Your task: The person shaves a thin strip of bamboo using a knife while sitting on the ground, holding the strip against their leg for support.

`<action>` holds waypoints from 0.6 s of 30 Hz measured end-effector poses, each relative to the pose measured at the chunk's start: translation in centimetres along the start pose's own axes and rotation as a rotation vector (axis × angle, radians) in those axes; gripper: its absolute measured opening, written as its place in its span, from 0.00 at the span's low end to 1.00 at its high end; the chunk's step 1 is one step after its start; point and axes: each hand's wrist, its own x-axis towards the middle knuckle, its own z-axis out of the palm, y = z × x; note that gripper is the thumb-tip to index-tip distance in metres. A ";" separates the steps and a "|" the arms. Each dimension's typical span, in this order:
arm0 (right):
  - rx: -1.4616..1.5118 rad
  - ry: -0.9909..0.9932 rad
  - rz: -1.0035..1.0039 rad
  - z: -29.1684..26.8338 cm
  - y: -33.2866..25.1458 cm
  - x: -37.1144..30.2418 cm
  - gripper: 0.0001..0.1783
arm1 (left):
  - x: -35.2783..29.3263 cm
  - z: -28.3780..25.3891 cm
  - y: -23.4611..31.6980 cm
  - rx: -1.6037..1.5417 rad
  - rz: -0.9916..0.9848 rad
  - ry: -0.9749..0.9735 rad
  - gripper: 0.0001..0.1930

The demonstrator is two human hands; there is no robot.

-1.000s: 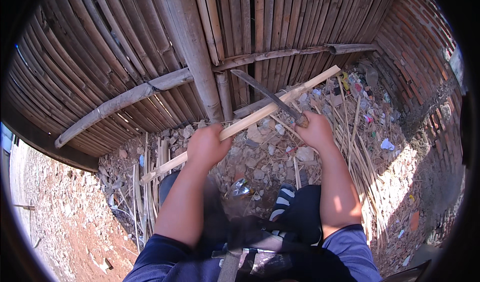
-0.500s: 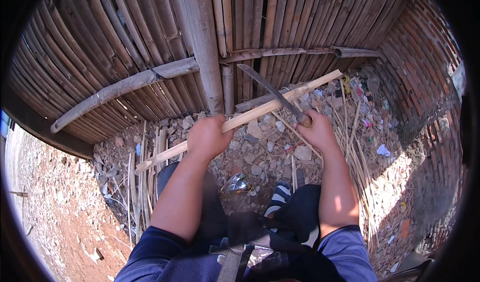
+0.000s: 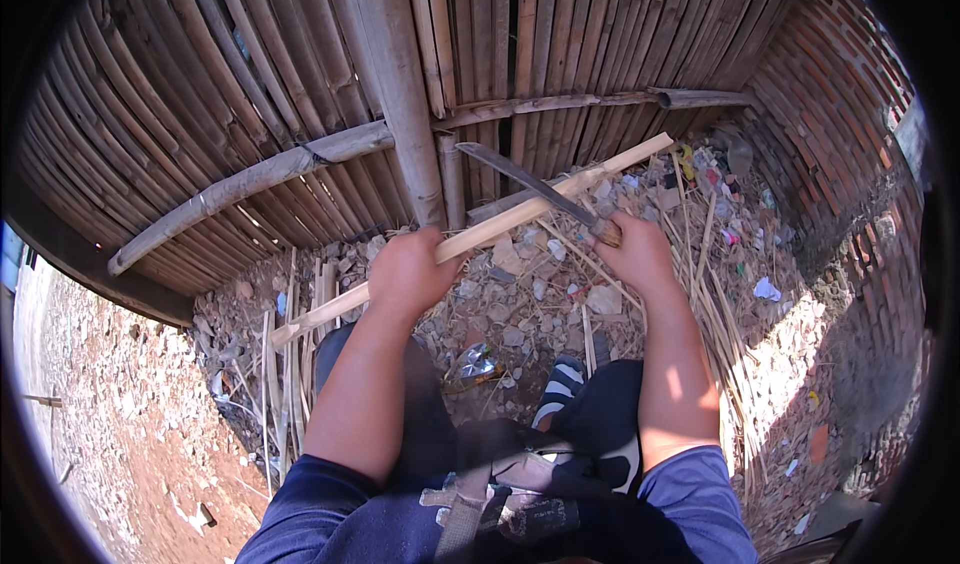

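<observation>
My left hand (image 3: 412,272) is closed around a long, pale bamboo strip (image 3: 520,216), which slants from the lower left up to the far right. In my right hand (image 3: 636,248) is the wooden handle of a machete (image 3: 525,178) with a long dark blade. The blade crosses the strip to the right of my left hand, its tip pointing to the far left. From this view I cannot tell whether the edge touches the strip. Both forearms reach forward over my knees.
A bamboo slat wall (image 3: 300,74) with a thick upright pole (image 3: 393,84) stands ahead, and a brick wall (image 3: 850,124) at the right. Thin split strips lie at the right (image 3: 722,334) and left (image 3: 290,364). Rubble and litter cover the ground, including a silvery wrapper (image 3: 476,364).
The machete blade has swung lower and flatter, its tip shifting left, as my right hand drew slightly back. My left hand keeps its hold on the strip, which has hardly moved.
</observation>
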 end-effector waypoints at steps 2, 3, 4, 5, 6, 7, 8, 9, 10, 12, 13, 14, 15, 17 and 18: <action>0.019 -0.028 -0.010 -0.4 0.5 -0.1 0.25 | -0.1 0.1 0.0 0.000 0.001 0.013 0.19; 0.036 -0.057 -0.022 -0.5 0.7 -0.1 0.24 | 0.0 0.2 0.0 0.000 0.004 0.012 0.19; 0.037 -0.058 -0.020 -0.7 0.7 -0.2 0.24 | -0.1 0.3 -0.1 0.015 0.008 0.012 0.19; 0.026 -0.068 -0.005 -1.0 0.5 -0.4 0.24 | -0.1 0.4 -0.1 0.030 0.013 0.013 0.19; 0.014 -0.078 0.011 -1.2 0.3 -0.5 0.23 | -0.1 0.4 -0.1 0.031 0.014 0.010 0.19; 0.017 -0.080 0.017 -1.2 0.3 -0.5 0.23 | -0.1 0.5 -0.2 0.038 0.027 0.018 0.19; -0.004 -0.118 0.011 -1.2 0.2 -0.4 0.23 | -0.1 0.6 -0.3 0.045 0.040 0.026 0.19; -0.025 -0.156 0.005 -1.1 0.2 -0.2 0.24 | -0.1 0.6 -0.3 0.048 0.043 0.020 0.19; -0.023 -0.157 0.016 -0.8 0.5 -0.2 0.24 | 0.0 0.7 -0.2 0.031 0.033 0.021 0.19; 0.060 -0.145 -0.008 0.1 1.1 0.0 0.23 | 0.2 0.8 0.0 0.016 0.031 0.013 0.19; 0.066 -0.148 0.000 0.3 0.9 0.1 0.23 | 0.3 0.9 0.0 0.017 0.012 0.016 0.19; 0.077 -0.167 0.013 0.4 0.4 0.3 0.22 | 0.4 1.1 -0.1 0.018 -0.007 0.018 0.19; 0.088 -0.186 0.027 0.5 -0.1 0.3 0.21 | 0.5 1.2 0.0 0.023 -0.002 0.009 0.19; 0.056 -0.188 -0.021 1.0 -1.1 0.3 0.20 | 0.7 1.7 0.1 0.002 -0.008 0.019 0.19; 0.022 -0.188 -0.079 1.2 -1.5 0.2 0.19 | 0.9 2.0 0.1 0.004 -0.002 0.010 0.19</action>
